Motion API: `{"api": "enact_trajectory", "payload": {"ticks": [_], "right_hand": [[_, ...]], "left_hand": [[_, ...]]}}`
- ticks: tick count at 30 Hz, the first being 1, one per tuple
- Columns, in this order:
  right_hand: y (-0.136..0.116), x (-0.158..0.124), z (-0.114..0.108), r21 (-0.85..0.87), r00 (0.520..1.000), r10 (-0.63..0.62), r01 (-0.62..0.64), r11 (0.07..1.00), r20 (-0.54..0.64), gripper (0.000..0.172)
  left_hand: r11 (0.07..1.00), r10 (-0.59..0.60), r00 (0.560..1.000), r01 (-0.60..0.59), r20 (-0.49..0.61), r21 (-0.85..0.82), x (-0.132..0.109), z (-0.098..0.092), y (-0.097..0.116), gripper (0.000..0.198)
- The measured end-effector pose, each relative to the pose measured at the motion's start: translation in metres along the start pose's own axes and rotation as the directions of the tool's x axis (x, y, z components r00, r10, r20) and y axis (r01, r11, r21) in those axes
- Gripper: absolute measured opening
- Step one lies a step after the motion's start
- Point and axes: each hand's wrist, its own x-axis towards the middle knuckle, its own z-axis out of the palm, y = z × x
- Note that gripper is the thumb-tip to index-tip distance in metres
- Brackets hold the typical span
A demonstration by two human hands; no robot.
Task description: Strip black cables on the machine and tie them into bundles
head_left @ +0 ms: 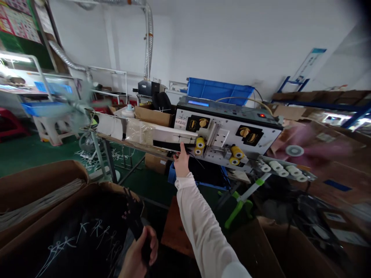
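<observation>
My right hand (181, 161), on a white-sleeved arm, reaches out to the front of a white machine (226, 135) and touches its long white trough (162, 135) just left of two yellow rollers (199, 145); the fingers are curled, and what they pinch is too small to make out. My left hand (142, 251) is low near my body, closed round a bundle of black strips (133, 212). A cardboard box (87, 231) below it holds dark material with white ties.
The machine carries more yellow rollers (237, 153), white rollers (282, 170) on the right, and a red lamp (262, 115). Blue bins (218, 90) stand behind it. Cardboard boxes (31, 193) flank me. A green floor, metal frame legs (101, 158) and silver ducting (149, 38) lie left.
</observation>
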Motion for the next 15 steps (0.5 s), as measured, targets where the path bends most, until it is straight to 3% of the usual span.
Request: {"api": "enact_trajectory", "payload": {"ticks": [4,9,12,15], "right_hand": [[0.000,0.007,0.013,0.004,0.994,-0.067,0.068,0.998,-0.087,0.047],[0.008,0.004,0.016,0.000,0.980,-0.191,0.192,0.981,-0.060,0.034],[0.017,-0.015,0.013,0.011,0.958,-0.280,0.281,0.960,-0.056,0.030],[0.023,-0.048,-0.004,0.002,0.911,-0.410,0.410,0.912,-0.052,0.033]], "left_hand": [[1.000,-0.014,1.000,0.014,-0.002,-0.015,-0.002,-0.005,0.004,0.038],[0.999,-0.032,0.999,0.032,-0.041,0.016,-0.006,-0.008,0.009,0.039],[1.000,-0.030,0.998,0.031,-0.057,0.006,-0.006,-0.007,0.010,0.040],[0.999,-0.002,0.992,0.007,-0.124,0.038,-0.005,-0.007,0.011,0.042]]}}
